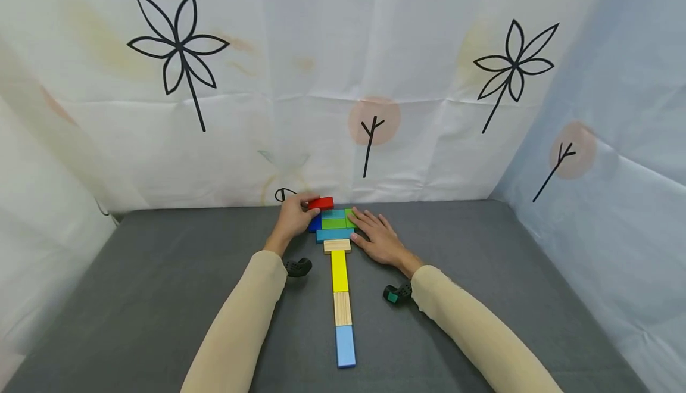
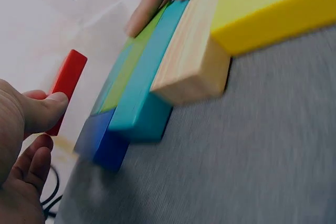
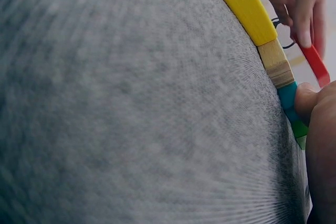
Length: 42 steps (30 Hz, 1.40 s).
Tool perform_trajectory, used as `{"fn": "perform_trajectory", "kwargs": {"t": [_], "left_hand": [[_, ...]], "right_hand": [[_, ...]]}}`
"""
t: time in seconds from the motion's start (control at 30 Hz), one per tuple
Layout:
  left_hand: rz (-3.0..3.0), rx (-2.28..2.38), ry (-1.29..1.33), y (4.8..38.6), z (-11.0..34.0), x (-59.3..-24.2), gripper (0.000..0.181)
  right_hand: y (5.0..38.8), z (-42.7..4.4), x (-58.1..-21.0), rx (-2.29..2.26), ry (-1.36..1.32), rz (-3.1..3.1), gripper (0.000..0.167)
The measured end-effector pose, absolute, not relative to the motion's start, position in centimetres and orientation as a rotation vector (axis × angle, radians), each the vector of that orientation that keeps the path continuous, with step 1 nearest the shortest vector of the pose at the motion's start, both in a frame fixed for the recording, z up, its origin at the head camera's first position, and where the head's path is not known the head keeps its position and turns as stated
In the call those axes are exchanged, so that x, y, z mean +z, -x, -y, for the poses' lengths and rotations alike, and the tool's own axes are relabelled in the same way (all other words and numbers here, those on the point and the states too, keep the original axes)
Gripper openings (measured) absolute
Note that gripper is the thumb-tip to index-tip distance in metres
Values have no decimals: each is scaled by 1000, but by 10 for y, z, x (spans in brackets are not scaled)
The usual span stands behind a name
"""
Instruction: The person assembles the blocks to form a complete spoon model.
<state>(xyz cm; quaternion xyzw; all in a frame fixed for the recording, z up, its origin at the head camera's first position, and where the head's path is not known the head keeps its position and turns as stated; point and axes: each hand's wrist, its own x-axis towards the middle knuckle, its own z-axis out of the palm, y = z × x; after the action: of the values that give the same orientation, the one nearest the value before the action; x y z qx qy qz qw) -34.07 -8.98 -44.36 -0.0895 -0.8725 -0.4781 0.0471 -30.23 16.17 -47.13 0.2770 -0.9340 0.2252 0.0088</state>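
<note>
My left hand point(image 1: 292, 219) pinches a red block point(image 1: 321, 203) between thumb and fingers at the far end of a flat block layout; in the left wrist view the red block point(image 2: 68, 85) is held apart from the others. The fairly straight fingers of my right hand point(image 1: 382, 239) rest against the layout's right side, over part of a green block point(image 1: 350, 219). Between the hands lie a dark blue block point(image 1: 315, 224), a teal block point(image 1: 333, 214), another green block point(image 1: 333, 224) and a longer teal block point(image 1: 334, 236). A crosswise wooden block point(image 1: 337, 245) adjoins them.
Towards me runs a column: a yellow block point(image 1: 339, 271), a plain wooden block point(image 1: 342, 308) and a light blue block point(image 1: 345, 345). All lie on a grey cloth-covered table point(image 1: 187, 298). A printed white curtain point(image 1: 311, 53) hangs behind; a black cable point(image 2: 52, 192) curls at the back edge.
</note>
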Motion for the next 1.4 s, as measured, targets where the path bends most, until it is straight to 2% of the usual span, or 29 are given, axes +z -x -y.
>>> {"fn": "perform_trajectory", "kwargs": {"t": [0.4, 1.4], "left_hand": [[2558, -1424, 335, 350, 61, -451, 37], [2815, -1097, 305, 354, 50, -446, 33]], "right_hand": [[302, -161, -469, 714, -857, 2940, 60], [303, -160, -469, 707, -844, 2939, 59]]}}
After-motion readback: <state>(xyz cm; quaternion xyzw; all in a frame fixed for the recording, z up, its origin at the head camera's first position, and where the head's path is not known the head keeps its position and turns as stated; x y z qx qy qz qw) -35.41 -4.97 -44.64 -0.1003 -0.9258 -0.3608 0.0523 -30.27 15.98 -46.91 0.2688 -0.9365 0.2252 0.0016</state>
